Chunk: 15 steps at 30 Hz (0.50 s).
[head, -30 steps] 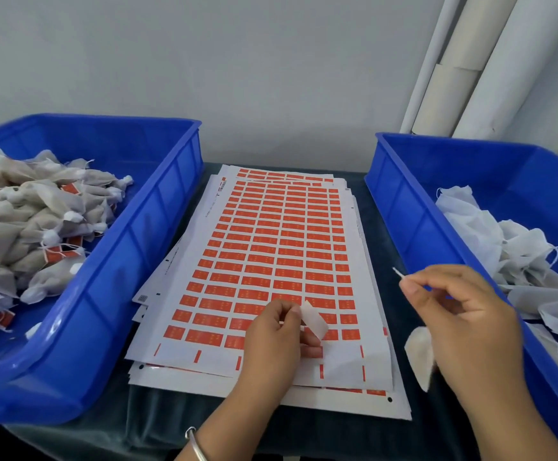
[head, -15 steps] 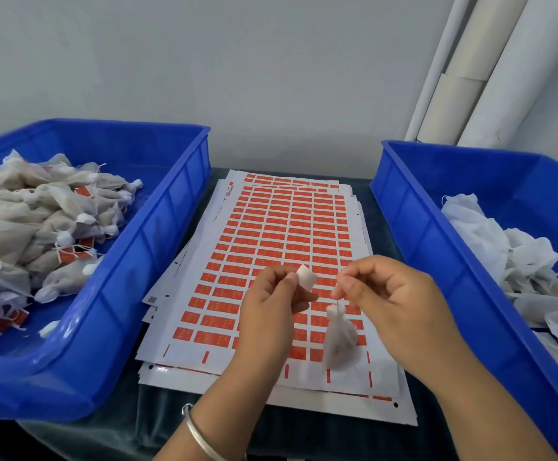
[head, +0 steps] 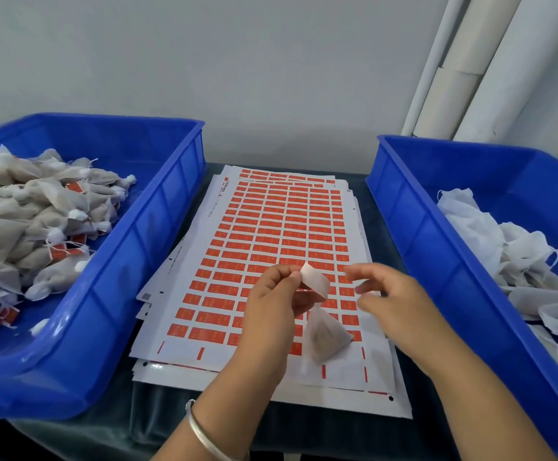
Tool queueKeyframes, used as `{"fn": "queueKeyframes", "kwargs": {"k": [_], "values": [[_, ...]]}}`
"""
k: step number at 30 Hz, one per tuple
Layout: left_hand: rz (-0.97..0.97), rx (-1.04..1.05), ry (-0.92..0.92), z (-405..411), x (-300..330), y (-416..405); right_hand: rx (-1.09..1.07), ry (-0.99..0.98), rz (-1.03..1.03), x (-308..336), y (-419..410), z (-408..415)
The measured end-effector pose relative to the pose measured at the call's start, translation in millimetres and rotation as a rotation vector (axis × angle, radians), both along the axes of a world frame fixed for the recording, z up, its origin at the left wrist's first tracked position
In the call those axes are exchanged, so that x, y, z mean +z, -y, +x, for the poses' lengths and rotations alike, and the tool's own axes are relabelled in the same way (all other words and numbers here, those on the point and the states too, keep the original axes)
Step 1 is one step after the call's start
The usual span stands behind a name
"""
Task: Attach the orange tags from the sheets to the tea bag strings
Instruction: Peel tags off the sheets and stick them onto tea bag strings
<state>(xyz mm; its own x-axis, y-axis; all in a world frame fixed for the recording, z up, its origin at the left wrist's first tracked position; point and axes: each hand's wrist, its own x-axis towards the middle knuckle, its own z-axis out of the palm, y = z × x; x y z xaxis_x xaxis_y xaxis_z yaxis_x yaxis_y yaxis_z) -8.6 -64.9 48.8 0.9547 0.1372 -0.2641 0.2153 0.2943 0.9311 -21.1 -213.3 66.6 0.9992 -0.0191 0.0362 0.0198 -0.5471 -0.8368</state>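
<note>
My left hand (head: 272, 294) pinches a peeled tag (head: 316, 282), white side up; tea bag (head: 324, 337) hangs below. My right hand (head: 384, 294) is blurred, grip indeterminate, above sheets (head: 224, 261).

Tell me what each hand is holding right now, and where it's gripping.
The left hand pinches a peeled tag by its upper end; a tea bag hangs just below. The right hand is blurred and seems to hold nothing.

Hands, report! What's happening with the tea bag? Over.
Left hand pinches tag; tea bag hangs below. Right hand blurred beside it, grip unclear. Nothing in the way above the sheets.
</note>
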Motion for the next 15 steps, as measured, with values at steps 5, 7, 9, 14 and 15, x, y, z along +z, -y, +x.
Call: {"fn": "queueKeyframes", "kwargs": {"k": [5,7,9,14,15], "values": [[-0.021,0.001,0.01,-0.8,1.2,-1.6,0.12,-0.107,0.0,-21.1,-22.5,12.5],[-0.02,0.015,0.019,-0.3,1.4,-4.4,0.107,-0.068,0.006,-23.8,-28.0,15.9],[-0.029,0.028,0.025,1.4,1.6,-8.1,0.083,-0.013,-0.013,-24.6,-30.0,16.9],[-0.064,0.06,0.022,6.6,2.7,-16.8,0.051,0.071,0.056,-21.6,-24.4,12.1],[-0.07,0.073,0.017,7.9,2.6,-17.4,0.07,0.081,0.059,-20.3,-22.7,10.4]]}}
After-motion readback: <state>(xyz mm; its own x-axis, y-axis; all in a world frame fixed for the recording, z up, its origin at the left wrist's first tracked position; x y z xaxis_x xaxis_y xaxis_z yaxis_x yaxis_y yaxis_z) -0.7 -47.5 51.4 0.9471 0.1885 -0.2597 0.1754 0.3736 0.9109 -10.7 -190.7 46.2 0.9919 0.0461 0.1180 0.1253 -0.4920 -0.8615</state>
